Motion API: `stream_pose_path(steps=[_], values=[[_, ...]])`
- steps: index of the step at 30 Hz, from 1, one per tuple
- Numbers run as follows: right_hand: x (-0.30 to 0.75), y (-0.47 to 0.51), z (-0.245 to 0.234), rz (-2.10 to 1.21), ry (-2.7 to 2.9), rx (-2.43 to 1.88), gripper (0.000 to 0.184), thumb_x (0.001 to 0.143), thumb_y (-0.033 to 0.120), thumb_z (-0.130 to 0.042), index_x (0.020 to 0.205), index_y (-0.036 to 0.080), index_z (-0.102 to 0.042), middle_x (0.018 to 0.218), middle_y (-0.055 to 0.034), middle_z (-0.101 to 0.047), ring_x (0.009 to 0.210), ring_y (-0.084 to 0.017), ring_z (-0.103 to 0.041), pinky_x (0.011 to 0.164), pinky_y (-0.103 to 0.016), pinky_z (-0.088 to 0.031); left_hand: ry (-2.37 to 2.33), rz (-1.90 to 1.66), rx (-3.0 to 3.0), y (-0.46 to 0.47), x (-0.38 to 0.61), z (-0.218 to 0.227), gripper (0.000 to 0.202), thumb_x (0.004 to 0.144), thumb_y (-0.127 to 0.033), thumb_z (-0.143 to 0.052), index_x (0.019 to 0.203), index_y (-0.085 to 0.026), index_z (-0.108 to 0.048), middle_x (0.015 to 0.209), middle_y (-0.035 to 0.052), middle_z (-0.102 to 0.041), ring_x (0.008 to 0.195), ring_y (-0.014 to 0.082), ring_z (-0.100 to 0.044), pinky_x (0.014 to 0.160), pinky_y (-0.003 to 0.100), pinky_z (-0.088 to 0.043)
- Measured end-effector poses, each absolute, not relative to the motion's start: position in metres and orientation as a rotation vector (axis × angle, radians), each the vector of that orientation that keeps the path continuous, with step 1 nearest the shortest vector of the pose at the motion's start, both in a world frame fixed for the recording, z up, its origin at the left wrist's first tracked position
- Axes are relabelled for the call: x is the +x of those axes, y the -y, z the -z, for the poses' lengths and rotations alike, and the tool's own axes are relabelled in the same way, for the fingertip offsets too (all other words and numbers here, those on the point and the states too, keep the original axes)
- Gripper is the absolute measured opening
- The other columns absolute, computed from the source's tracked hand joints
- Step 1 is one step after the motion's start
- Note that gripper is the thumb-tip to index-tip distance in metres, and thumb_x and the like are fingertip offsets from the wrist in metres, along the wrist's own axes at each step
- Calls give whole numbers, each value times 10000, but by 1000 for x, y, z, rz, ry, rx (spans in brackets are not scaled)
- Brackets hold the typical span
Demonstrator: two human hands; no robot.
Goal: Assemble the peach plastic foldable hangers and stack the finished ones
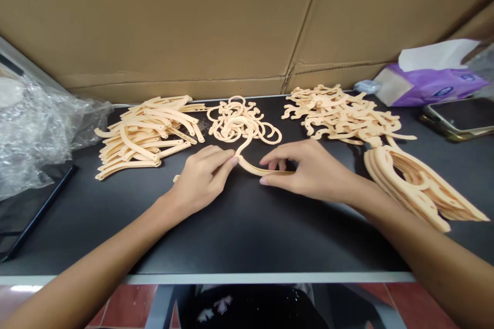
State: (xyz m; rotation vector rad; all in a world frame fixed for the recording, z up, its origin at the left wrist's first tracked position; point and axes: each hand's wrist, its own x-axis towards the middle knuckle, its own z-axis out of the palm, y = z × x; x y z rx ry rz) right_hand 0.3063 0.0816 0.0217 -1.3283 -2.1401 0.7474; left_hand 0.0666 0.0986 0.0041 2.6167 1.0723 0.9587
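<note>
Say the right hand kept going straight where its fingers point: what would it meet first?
Probably the left hand, pinching the beige, curved, plastic-looking piece that runs into the right hand; depth is unclear.

The hanger part [252, 168] at centre looks like smooth, low-sheen plastic. Below it, the surface [247, 241] is smooth and faintly satiny. Matt, creased cardboard [173, 20] spans the top; glossy, crinkled plastic film [38, 123] left; matt paper tissue [436, 55] upper right.
</note>
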Motion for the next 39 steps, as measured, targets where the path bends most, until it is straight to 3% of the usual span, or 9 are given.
stream_pose_path(steps=[3, 8, 14, 18, 24, 26, 29, 32, 39], values=[[304, -81, -16, -617, 2266, -1303, 92, 830, 245, -710, 848, 194, -784, 764, -15, -717, 692, -135, -612, 648, -262, -433, -1158, -988, 2580, -98, 67, 1, 183, 978, -230, -575, 946, -139, -731, 826, 45, -699, 750, 146, -630, 728, 266, -477], [308, -84, -15, -473, 2289, -1335, 157, 864, 248, -664, 789, 190, -788, 754, -37, -718, 719, -157, -619, 673, -283, -422, -1288, -804, 2713, -97, 64, 5, 140, 913, -271, -662, 944, -157, -737, 865, 58, -740, 823, 224, -665, 800, 383, -463], [307, -85, -17, -266, 2404, -1391, 207, 889, 279, -637, 752, 189, -762, 719, -33, -716, 713, -175, -642, 755, -330, -424, -1263, -774, 2795, -97, 63, 5, 125, 921, -228, -629, 941, -146, -721, 847, 67, -746, 774, 212, -678, 763, 359, -476], [298, -72, -22, 24, 2381, -1410, 199, 913, 276, -612, 895, 155, -769, 867, -98, -743, 833, -242, -659, 783, -377, -451, -1287, -747, 2902, -93, 67, -6, 178, 925, -275, -622, 999, -150, -725, 904, 82, -738, 842, 245, -659, 814, 404, -486], [293, -1, -7, 100, 2227, -1266, 290, 966, 301, -552, 1095, 112, -731, 1163, -155, -724, 1087, -275, -642, 969, -428, -500, -1218, -566, 2899, -34, 57, -16, 322, 977, -309, -536, 1226, -148, -662, 1240, 128, -677, 1122, 286, -604, 960, 454, -500], [294, 24, 5, 128, 2317, -1352, 447, 969, 385, -536, 1274, 80, -656, 1366, -188, -632, 1266, -328, -569, 1030, -484, -482, -1215, -407, 2929, -10, 46, -9, 434, 991, -367, -510, 1369, -166, -579, 1422, 131, -586, 1284, 305, -540, 1064, 486, -457], [295, 45, 16, 186, 2461, -1467, 664, 971, 483, -484, 1475, 51, -467, 1539, -190, -461, 1414, -345, -446, 1096, -538, -443, -1266, -197, 2980, 13, 35, 1, 634, 1002, -448, -463, 1561, -180, -328, 1601, 105, -386, 1453, 314, -395, 1166, 537, -366], [295, 48, 19, 235, 2471, -1553, 721, 979, 528, -431, 1516, 48, -401, 1581, -176, -388, 1465, -323, -383, 1135, -536, -416, -1323, -127, 2983, 19, 33, 4, 665, 1011, -467, -425, 1591, -194, -246, 1631, 86, -313, 1487, 306, -352, 1180, 538, -357], [293, 46, 23, 268, 2471, -1593, 739, 981, 548, -406, 1528, 51, -381, 1591, -163, -361, 1479, -319, -359, 1149, -551, -408, -1330, -131, 2994, 17, 36, 4, 656, 1019, -471, -403, 1590, -194, -238, 1635, 72, -282, 1494, 301, -340, 1171, 553, -378]])
